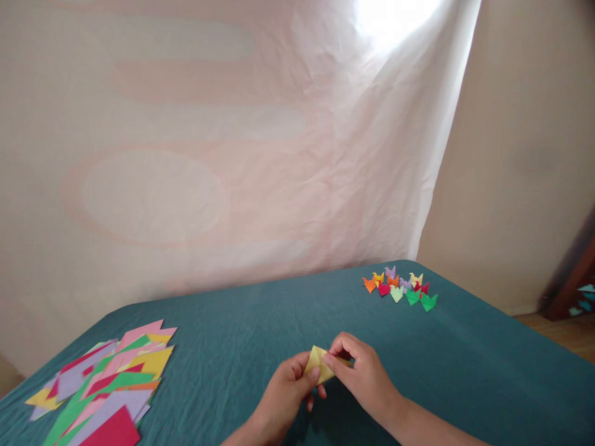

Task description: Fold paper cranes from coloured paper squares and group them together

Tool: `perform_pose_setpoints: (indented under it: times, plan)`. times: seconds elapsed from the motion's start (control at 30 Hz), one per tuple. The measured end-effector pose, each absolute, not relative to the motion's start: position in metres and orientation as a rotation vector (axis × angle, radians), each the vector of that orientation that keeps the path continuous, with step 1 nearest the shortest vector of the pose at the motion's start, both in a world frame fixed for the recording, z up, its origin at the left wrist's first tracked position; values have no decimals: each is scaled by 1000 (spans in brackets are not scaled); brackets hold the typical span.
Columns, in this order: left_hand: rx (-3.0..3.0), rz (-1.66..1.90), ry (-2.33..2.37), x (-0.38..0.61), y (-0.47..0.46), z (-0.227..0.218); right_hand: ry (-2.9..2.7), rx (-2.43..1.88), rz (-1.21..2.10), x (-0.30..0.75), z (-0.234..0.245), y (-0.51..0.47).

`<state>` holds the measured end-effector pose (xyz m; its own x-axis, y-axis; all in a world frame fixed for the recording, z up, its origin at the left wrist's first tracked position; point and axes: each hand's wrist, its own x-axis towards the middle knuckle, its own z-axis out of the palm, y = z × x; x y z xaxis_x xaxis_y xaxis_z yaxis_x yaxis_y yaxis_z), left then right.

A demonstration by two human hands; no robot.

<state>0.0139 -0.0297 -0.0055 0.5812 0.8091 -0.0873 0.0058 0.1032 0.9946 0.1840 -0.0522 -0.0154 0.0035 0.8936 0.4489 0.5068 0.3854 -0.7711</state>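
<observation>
My left hand (284, 393) pinches the yellow paper (320, 364), small and folded, between thumb and fingers, while my right hand (367, 375) grips its right end with thumb and forefinger closed on it. I hold it up over the near middle of the green cloth (223, 353), well apart from the loose sheets (116, 402) spread at the near left and the folded birds (396, 293) grouped at the far right.
</observation>
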Motion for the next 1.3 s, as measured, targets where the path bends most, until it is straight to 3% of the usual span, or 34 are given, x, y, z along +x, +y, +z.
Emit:
perform_pose_setpoints:
  times: [0.97,1.3]
  plan:
    - [1513,696,855,14,-30,-14,-1661,-1256,539,183,-17,-49]
    - [1639,669,968,10,-34,-5,-1562,-1258,869,186,-24,-46]
